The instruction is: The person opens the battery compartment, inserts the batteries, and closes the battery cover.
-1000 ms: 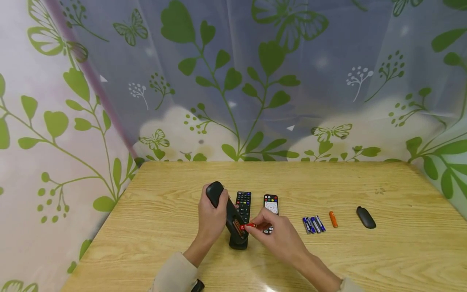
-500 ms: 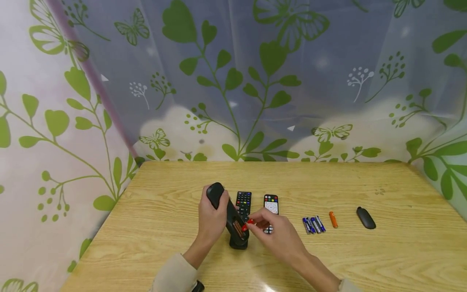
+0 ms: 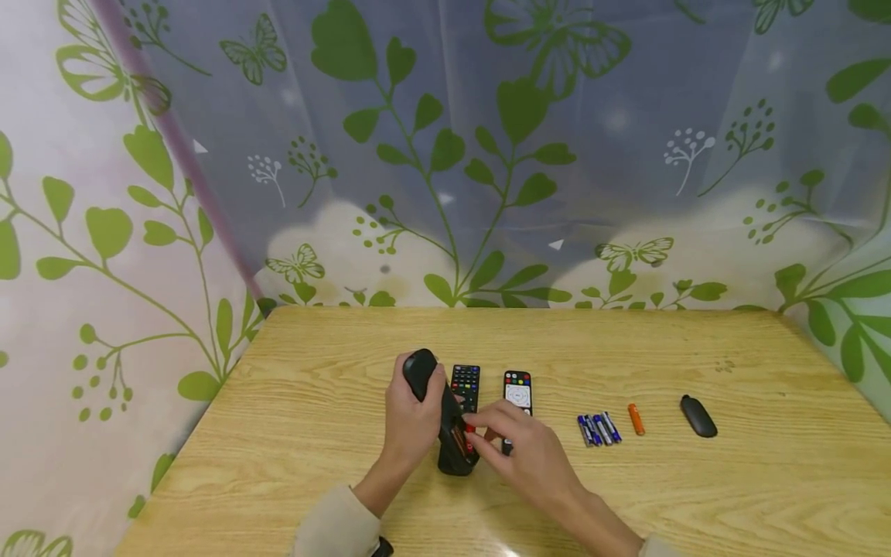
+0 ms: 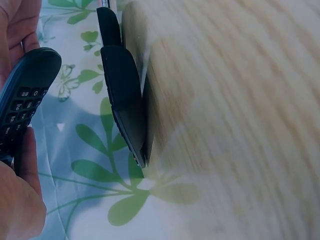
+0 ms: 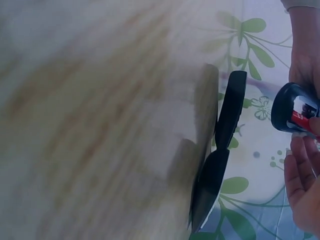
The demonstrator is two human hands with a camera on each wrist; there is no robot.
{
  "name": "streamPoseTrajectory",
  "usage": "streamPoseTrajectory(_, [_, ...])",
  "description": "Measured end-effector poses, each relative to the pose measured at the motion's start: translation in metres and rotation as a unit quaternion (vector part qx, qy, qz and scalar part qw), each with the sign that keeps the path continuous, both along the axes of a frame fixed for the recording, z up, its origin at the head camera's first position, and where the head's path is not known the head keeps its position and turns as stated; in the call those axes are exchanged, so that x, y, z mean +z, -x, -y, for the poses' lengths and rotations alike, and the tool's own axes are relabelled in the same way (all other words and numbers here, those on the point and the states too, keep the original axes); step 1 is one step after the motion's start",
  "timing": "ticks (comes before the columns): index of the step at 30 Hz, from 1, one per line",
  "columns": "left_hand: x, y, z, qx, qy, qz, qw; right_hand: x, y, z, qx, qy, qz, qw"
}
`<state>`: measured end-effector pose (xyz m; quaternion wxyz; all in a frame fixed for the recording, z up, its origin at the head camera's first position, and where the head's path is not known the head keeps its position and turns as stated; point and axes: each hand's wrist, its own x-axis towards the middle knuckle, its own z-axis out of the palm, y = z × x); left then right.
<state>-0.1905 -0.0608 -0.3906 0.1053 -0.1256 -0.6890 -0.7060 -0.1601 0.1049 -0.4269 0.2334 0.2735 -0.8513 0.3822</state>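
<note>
A light wooden table (image 3: 696, 495) stands against curtains (image 3: 487, 155) printed with green leaves and butterflies. At its centre the left hand (image 3: 412, 422) grips a black remote (image 3: 445, 418), tilted up, back side facing the right hand. The right hand (image 3: 525, 456), at 3 o'clock of it, pinches a red battery (image 3: 469, 428) at the open compartment; whether it is seated is unclear. Two remotes (image 3: 517, 389), loose batteries (image 3: 599, 428), an orange battery (image 3: 636, 418) and a black cover (image 3: 698, 415) lie to the right.

Blk remote (image 3: 445, 410) tilted, red batt (image 3: 469, 437) in bay
</note>
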Motion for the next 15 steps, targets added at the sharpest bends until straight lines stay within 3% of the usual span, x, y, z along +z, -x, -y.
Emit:
streamPoseTrajectory(5, [0.007, -0.006, -0.002, 0.001, -0.004, 0.006, 1.0000, -0.003, -0.001, 0.002, -0.010, 0.006, -0.007, 0.9999])
streamPoseTrajectory(11, [-0.008, 0.004, -0.003, 0.011, -0.034, 0.012, 0.9993, 0.001, -0.005, 0.007, -0.033, 0.041, 0.061, 0.9967])
streamPoseTrajectory(15, [-0.015, 0.008, -0.004, 0.015, -0.041, 0.004, 0.9990, 0.006, -0.005, 0.011, -0.056, 0.095, 0.109, 0.9879])
